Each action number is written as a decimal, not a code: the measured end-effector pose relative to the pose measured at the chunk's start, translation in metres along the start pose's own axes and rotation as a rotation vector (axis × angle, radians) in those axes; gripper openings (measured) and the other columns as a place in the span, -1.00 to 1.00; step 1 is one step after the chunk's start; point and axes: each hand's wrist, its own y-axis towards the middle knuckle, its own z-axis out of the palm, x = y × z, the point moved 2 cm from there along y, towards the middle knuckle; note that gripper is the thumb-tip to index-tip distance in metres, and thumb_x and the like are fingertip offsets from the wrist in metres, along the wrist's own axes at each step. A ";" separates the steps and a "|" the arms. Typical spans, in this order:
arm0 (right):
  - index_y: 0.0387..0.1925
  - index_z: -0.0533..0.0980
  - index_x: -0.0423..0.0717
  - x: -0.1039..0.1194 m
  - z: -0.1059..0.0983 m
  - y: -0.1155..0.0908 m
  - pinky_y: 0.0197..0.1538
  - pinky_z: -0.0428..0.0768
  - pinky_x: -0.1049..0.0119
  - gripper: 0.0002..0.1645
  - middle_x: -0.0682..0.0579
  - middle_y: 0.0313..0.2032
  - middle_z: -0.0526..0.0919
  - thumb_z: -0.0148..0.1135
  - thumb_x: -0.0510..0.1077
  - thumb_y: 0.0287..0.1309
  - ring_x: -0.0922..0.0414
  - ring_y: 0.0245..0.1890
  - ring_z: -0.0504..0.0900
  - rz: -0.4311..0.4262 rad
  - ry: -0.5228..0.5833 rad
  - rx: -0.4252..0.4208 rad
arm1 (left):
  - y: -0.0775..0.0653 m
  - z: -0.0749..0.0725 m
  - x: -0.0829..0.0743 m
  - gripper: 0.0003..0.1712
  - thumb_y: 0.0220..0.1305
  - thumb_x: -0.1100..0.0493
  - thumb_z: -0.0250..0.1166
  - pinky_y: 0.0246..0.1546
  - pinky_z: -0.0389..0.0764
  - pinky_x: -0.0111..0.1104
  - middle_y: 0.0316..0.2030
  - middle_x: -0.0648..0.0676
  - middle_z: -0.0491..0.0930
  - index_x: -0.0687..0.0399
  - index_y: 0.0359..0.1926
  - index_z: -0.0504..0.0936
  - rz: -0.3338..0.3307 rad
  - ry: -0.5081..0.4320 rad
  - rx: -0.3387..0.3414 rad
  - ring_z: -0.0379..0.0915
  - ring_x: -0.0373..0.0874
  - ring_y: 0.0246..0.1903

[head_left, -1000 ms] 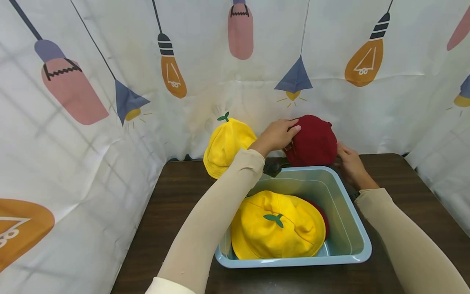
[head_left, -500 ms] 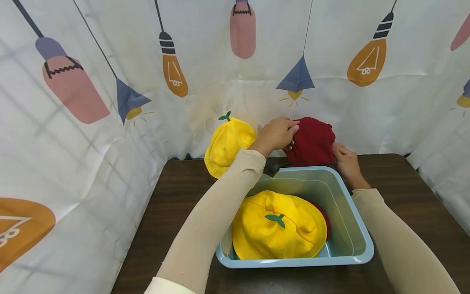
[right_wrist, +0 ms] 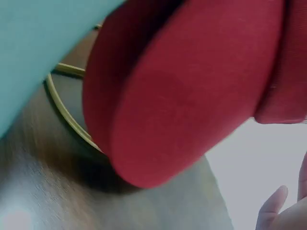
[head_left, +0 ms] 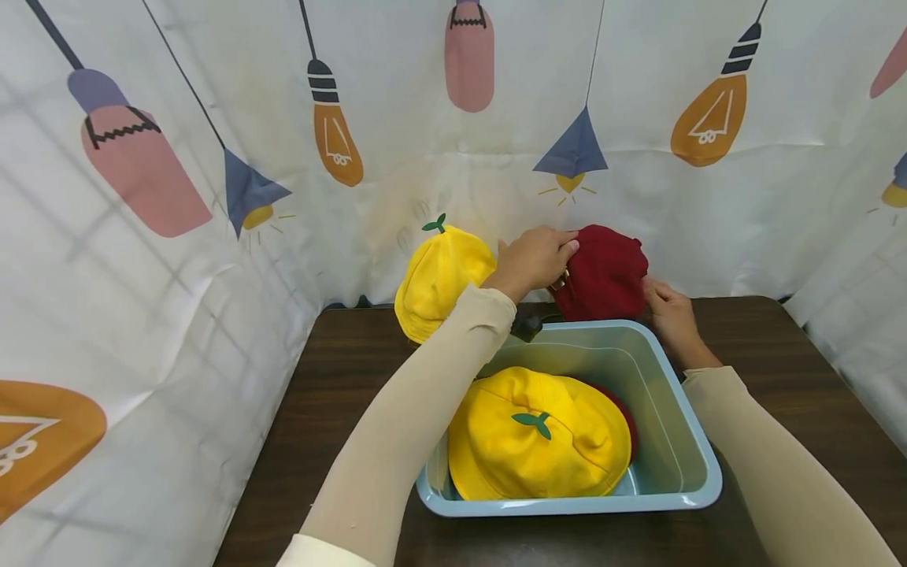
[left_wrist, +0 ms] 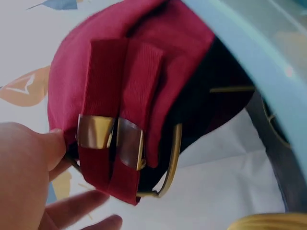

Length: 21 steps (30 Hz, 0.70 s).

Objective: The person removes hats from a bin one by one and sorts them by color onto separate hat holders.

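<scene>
1. A yellow hat (head_left: 448, 277) with a green sprout stands at the far edge of the table (head_left: 340, 370), left of centre; no hand touches it, so I judge it already placed
2. The left hand (head_left: 533, 258) has its thumb and a finger almost closed, seemingly pinching the red cap by its buckled straps (left_wrist: 108, 134)
3. The blue tub (head_left: 567, 506) sits right of the table's middle, holding another yellow hat (head_left: 489, 433) over red fabric (head_left: 633, 433) (probably another cap, mostly hidden); these look like what is left
4. The red cap (head_left: 605, 276) is at the far edge, just behind the tub, over brass-coloured wire (left_wrist: 175, 153), perhaps a stand; I judge its placing nearly done
5. The right hand (head_left: 673, 319) meets the cap's right side; whether its fingers grip or only steady it, I cannot tell
</scene>
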 end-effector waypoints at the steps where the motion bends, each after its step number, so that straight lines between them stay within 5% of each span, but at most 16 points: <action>1: 0.00 0.70 0.28 0.001 -0.003 0.001 -0.27 0.63 0.56 -0.76 0.40 -0.13 0.61 0.15 0.06 0.47 0.43 -0.17 0.55 0.022 0.016 0.028 | -0.001 0.000 -0.001 -0.49 0.61 -0.21 -0.12 0.47 0.04 0.32 0.42 -0.19 0.42 -0.59 0.50 0.28 -0.002 0.001 0.007 0.32 -0.15 0.41; 5: 0.30 0.55 0.26 0.015 -0.013 0.006 -0.21 0.57 0.50 -0.51 0.34 0.02 0.56 0.05 0.22 0.46 0.34 -0.12 0.51 0.038 -0.079 0.070 | -0.009 -0.004 -0.003 -0.42 0.61 -0.25 -0.16 0.45 0.13 0.27 0.47 -0.15 0.33 -0.50 0.57 0.17 0.003 0.012 0.008 0.27 -0.16 0.44; 10: 0.51 0.33 0.19 0.055 -0.017 0.008 -0.06 0.41 0.32 -0.36 0.27 0.30 0.41 -0.11 0.24 0.54 0.29 0.08 0.35 -0.078 -0.347 0.044 | -0.031 -0.023 0.000 -0.37 0.60 -0.25 -0.13 0.42 0.26 0.16 0.50 -0.12 0.29 -0.41 0.59 0.13 0.061 0.020 -0.050 0.25 -0.16 0.46; 15: 0.45 0.42 0.12 0.100 -0.007 -0.001 -0.06 0.45 0.44 -0.46 0.33 0.10 0.50 -0.04 0.11 0.56 0.26 -0.03 0.41 -0.243 -0.505 0.039 | -0.067 -0.049 0.017 -0.36 0.60 -0.22 -0.09 0.41 0.40 -0.06 0.49 -0.05 0.31 -0.27 0.59 0.18 0.154 0.025 -0.116 0.26 -0.13 0.45; 21: 0.40 0.47 0.03 0.137 0.017 -0.023 -0.07 0.48 0.69 -0.50 0.28 -0.05 0.56 0.11 -0.10 0.51 0.23 -0.07 0.45 -0.371 -0.577 0.176 | -0.115 -0.066 0.056 -0.40 0.60 -0.16 -0.02 0.42 0.39 -0.10 0.44 0.03 0.38 -0.11 0.53 0.31 0.226 -0.021 -0.182 0.32 -0.06 0.42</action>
